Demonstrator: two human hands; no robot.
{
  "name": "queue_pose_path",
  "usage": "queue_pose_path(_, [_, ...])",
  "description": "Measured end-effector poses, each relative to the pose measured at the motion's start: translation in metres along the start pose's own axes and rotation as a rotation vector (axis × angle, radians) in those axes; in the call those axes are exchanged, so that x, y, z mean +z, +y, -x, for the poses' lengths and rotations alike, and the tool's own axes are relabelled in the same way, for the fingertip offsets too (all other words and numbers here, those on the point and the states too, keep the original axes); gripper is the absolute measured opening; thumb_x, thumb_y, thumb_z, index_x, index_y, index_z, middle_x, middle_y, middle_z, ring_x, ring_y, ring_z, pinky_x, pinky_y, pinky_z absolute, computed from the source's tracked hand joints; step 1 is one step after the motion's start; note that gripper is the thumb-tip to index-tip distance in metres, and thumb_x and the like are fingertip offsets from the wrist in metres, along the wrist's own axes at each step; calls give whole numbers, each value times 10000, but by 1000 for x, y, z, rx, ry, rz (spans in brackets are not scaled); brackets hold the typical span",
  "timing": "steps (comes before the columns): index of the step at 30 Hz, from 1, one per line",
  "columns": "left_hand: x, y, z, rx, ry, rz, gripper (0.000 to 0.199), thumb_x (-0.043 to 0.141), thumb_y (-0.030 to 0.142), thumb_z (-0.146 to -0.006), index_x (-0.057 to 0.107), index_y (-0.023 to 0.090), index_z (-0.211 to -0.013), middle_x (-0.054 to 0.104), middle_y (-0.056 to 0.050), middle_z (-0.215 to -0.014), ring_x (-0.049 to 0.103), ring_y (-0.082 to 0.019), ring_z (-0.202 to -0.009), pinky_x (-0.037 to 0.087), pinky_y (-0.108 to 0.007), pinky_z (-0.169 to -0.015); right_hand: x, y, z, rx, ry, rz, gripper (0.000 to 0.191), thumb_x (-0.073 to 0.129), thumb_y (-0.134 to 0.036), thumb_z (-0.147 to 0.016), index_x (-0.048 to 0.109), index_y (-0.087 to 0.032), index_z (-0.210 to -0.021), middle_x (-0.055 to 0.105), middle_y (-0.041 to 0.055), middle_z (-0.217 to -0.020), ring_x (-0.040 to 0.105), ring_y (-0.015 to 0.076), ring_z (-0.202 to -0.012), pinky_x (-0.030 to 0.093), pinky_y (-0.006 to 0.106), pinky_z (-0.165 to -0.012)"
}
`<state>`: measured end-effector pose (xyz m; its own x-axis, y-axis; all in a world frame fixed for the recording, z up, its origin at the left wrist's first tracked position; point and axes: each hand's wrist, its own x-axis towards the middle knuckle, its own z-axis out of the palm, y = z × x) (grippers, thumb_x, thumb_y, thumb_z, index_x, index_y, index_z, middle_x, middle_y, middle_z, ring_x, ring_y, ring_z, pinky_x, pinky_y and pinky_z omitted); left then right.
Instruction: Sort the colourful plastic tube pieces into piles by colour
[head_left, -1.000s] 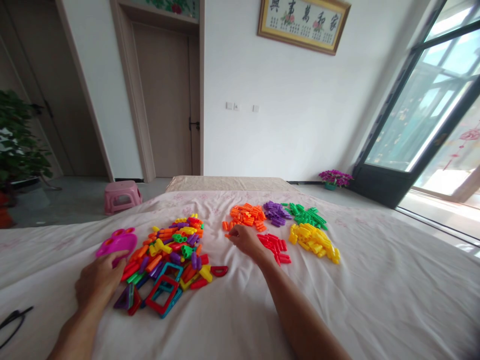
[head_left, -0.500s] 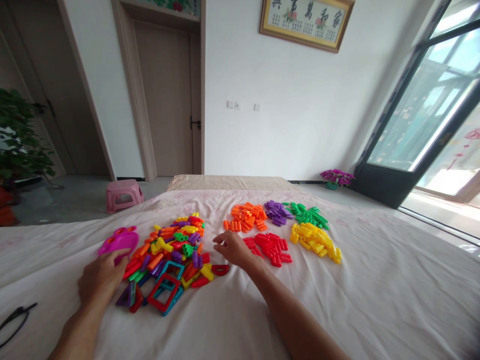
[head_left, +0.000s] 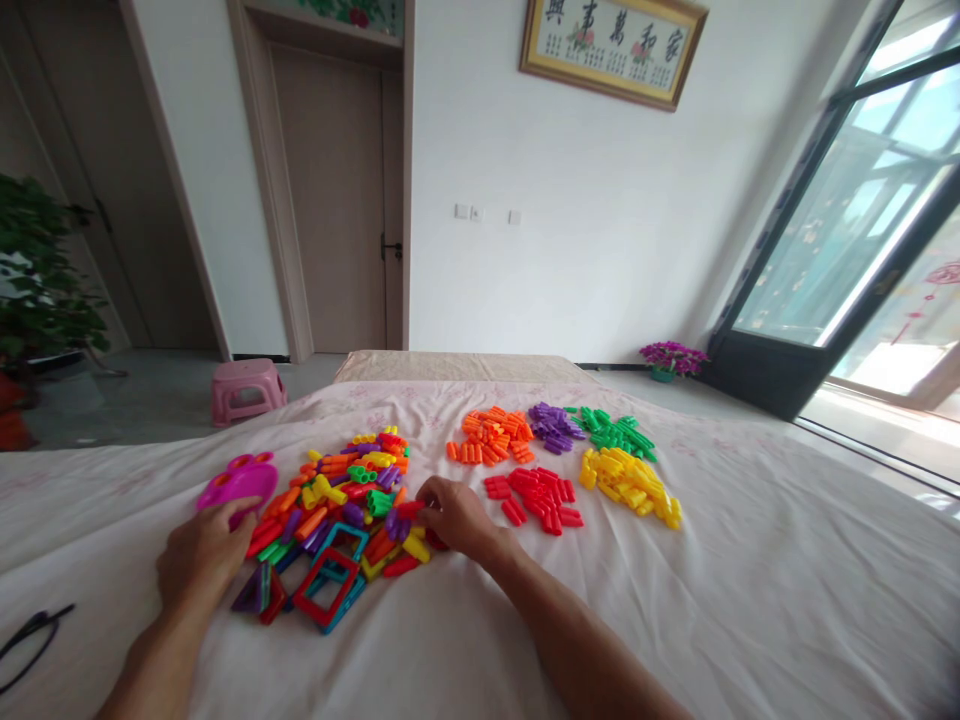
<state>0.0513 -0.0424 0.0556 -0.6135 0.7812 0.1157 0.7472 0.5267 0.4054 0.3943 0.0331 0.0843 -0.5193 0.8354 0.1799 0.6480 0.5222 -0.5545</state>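
Observation:
My right hand [head_left: 456, 517] pinches a red piece [head_left: 410, 509] at the right edge of a mixed pile of coloured plastic pieces [head_left: 326, 489]. My left hand [head_left: 206, 548] rests at the near edge of a magenta paw-shaped tray [head_left: 238, 484], its fingers closed on the rim. Square frames, one red [head_left: 328, 590] and others teal, lie at the pile's near side beside triangular pieces [head_left: 260, 592]. Right of my right hand are single-colour heaps: red [head_left: 541, 496], orange [head_left: 496, 435], purple [head_left: 555, 427], green [head_left: 618, 433] and yellow [head_left: 631, 484].
A pale cloth [head_left: 735, 560] with folds covers the surface. A black cord [head_left: 37, 625] lies at the left edge. Beyond stand a pink stool [head_left: 248, 391], a leafy plant [head_left: 45, 270] and a pot of magenta flowers [head_left: 673, 358].
My right hand has moved left and slightly down from beside the red heap to the mixed pile and has closed on a red piece. My left hand has hardly moved.

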Motion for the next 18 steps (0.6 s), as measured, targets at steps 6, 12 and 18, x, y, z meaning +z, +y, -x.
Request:
queue_pose_path(6, [-1, 2, 0, -36, -23, -26, 518, 354, 504, -861, 664, 285, -1214, 614, -82, -1310, 580, -307, -1141, 457, -411, -911, -54, 21, -6, 78, 186, 44, 128, 579, -179, -833, 674, -188, -918, 700, 27, -875, 598, 143, -770, 359, 217, -647])
queue_pose_path(12, [0, 1, -1, -41, -19, -47, 534, 333, 527, -858, 660, 292, -1209, 609, -85, -1310, 588, -318, -1112, 463, -414, -887, -116, 54, 7, 249, 213, 275, 186, 567, -174, -804, 724, -199, -902, 716, 51, -861, 620, 165, -788, 327, 235, -625])
queue_pose_path(18, [1, 1, -2, -40, -33, -51, 565, 299, 545, -866, 651, 278, -1218, 605, -97, -1299, 585, -328, -1107, 466, -417, -886, -150, 84, 25, 413, 152, 423, 204, 629, -181, -754, 750, -219, -914, 727, 81, -947, 644, 196, -857, 357, 253, -660])
